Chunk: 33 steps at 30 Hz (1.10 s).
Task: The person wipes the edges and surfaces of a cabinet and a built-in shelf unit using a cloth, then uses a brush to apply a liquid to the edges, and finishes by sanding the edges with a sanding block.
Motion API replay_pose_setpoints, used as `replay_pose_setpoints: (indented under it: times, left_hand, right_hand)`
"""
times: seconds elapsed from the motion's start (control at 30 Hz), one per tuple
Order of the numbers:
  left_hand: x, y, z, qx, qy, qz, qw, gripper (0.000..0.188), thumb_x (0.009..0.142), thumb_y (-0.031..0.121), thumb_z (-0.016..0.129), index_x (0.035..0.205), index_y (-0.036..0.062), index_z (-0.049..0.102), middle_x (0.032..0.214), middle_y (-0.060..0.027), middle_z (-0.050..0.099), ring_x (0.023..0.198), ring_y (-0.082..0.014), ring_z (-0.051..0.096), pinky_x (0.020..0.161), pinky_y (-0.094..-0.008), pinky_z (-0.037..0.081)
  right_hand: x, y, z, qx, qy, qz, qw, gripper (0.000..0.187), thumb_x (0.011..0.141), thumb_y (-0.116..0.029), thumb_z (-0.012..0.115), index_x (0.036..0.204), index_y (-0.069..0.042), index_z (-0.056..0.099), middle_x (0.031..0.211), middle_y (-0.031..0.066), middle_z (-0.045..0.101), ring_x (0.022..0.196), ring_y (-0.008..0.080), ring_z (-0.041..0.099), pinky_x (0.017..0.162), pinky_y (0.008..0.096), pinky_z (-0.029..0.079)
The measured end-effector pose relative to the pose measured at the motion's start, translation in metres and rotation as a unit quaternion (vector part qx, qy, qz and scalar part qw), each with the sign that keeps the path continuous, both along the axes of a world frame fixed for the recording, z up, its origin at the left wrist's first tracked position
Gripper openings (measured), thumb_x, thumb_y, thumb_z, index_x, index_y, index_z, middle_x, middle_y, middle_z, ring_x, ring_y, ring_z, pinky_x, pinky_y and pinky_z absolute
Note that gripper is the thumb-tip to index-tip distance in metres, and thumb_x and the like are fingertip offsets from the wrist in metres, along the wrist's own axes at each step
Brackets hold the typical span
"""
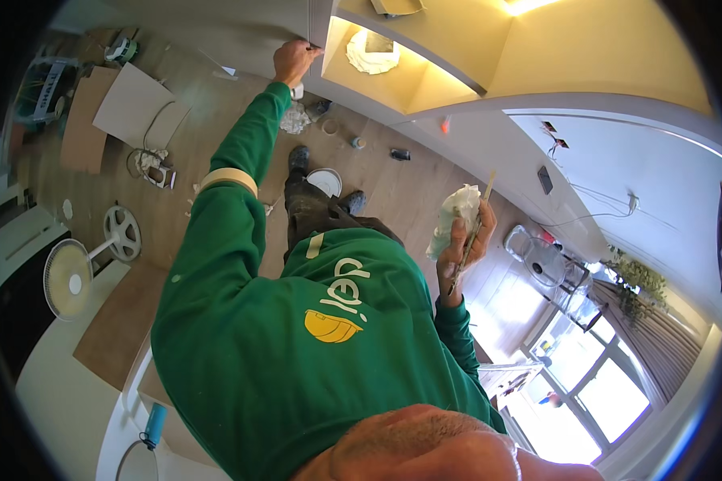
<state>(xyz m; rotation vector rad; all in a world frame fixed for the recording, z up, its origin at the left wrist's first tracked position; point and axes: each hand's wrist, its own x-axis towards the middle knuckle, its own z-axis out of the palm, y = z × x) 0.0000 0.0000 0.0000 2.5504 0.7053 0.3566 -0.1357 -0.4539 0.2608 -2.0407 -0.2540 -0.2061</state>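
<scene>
My left hand (294,62) is stretched far ahead, closed at the vertical edge of a pale cabinet panel (318,28). Its fingers pinch something small and dark, too small to name. On the right, my right hand (473,239) is raised beside my body and wrapped round a crumpled white wad (452,216), which could be plastic or paper. That same hand also grips a thin pale stick-like tool (488,188), which runs through the fingers and stands up beside the wad. What is at the tool's ends cannot be made out.
Ahead are lit shelves (425,68) holding a white round thing (373,53). A white lid or bucket (324,181) sits by my shoes. Small items lie on the floor (385,172). Cardboard sheets (88,120) and a fan (68,279) are at left; a wire (590,215) hangs right.
</scene>
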Motion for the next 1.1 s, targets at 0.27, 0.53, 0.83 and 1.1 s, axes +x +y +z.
replay_pose_setpoints:
  times: [0.27,0.53,0.83,1.1]
  left_hand:
    - [0.001,-0.018,0.068,-0.162,-0.068,-0.001,0.984,0.051,0.080,0.061,0.073,0.082,0.0097,0.075,0.070,-0.0082,0.068,0.067,-0.0281,0.064,0.064,-0.0383,0.049]
    - [-0.010,-0.006,0.030,-0.026,-0.088,-0.034,0.995,0.057,0.085,0.062,0.067,0.074,0.0063,0.071,0.072,-0.0132,0.067,0.067,-0.0341,0.062,0.064,-0.0412,0.049]
    - [-0.093,0.009,-0.054,-0.190,-0.036,0.014,0.981,0.041,0.066,0.029,0.079,0.096,0.0013,0.073,0.092,-0.0211,0.072,0.086,-0.0340,0.070,0.079,-0.0432,0.055]
    - [-0.299,0.043,-0.091,0.038,0.067,0.175,0.982,0.030,0.078,0.019,0.073,0.100,-0.0023,0.074,0.098,-0.0224,0.073,0.088,-0.0316,0.071,0.075,-0.0378,0.055]
  right_hand:
    - [0.001,0.007,0.001,-0.013,0.007,-0.022,1.000,0.049,0.093,-0.027,0.066,0.131,0.001,0.057,0.130,0.0193,0.053,0.116,0.0309,0.055,0.099,0.0413,0.044]
    - [-0.001,0.018,0.006,-0.010,-0.005,-0.017,1.000,0.049,0.093,-0.028,0.066,0.131,0.001,0.056,0.129,0.0194,0.054,0.115,0.0307,0.055,0.098,0.0413,0.045]
    - [-0.001,0.012,-0.001,0.000,0.005,-0.020,1.000,0.048,0.093,-0.027,0.066,0.131,0.001,0.057,0.129,0.0191,0.055,0.115,0.0311,0.056,0.098,0.0413,0.045]
    - [0.007,0.015,-0.003,0.047,-0.012,0.010,0.999,0.046,0.091,-0.025,0.069,0.128,0.001,0.059,0.129,0.0204,0.056,0.117,0.0314,0.056,0.099,0.0417,0.045]
